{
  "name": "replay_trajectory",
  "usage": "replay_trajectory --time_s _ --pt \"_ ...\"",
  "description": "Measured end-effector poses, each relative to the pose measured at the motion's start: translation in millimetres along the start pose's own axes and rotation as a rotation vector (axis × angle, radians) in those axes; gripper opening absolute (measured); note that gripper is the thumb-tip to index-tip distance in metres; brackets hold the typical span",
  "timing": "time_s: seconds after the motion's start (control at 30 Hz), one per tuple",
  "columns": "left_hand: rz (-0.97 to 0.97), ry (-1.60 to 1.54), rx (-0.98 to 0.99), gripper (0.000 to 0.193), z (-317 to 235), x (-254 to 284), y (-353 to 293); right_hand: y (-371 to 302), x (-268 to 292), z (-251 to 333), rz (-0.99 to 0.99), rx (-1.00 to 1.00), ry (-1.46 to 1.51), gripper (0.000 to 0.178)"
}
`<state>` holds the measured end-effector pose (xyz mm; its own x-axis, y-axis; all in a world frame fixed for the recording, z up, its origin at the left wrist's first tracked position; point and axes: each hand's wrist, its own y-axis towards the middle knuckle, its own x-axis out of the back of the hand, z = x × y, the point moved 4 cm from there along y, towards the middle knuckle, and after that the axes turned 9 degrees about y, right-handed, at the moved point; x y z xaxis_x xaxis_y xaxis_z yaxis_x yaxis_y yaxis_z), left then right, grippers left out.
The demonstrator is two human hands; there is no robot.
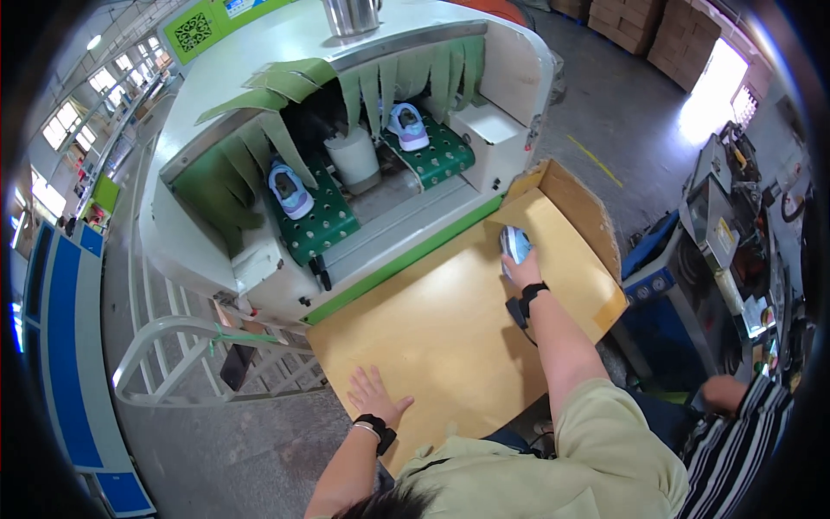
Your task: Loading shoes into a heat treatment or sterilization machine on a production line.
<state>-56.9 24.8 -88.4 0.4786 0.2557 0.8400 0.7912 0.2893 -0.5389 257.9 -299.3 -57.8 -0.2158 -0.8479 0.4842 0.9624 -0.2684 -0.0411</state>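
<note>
My right hand (522, 270) is closed around a light-blue sneaker (516, 243) at the far right part of the tan board (432, 346). My left hand (377, 400) lies flat on the board's near left part, fingers spread and nothing in it. Beyond the board, two more sneakers sit on green perforated belts inside the white machine: a lilac and blue sneaker (290, 190) on the left belt (322, 227), and another lilac sneaker (407, 128) on the right belt (448, 156). Green strips (380, 86) hang over the machine's openings behind them.
A cardboard flap (588, 216) rises along the board's right edge. White railings (186, 346) stand at the left. At the right are a blue and black machine (683, 303) and a co-worker's striped sleeve (735, 441). A metal container (352, 16) stands atop the white machine.
</note>
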Motion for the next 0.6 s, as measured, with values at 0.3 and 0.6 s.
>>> replay_trajectory --time_s 0.3,0.6 --pt "-0.480 -0.437 -0.339 0.110 -34.8 78.8 30.2 -155.0 -70.0 20.2 0.787 1.151 -0.524 0.072" --pt "-0.495 -0.233 -0.243 0.062 -61.8 88.2 38.4 -259.7 -31.5 -19.0 0.841 0.595 -0.338 0.065"
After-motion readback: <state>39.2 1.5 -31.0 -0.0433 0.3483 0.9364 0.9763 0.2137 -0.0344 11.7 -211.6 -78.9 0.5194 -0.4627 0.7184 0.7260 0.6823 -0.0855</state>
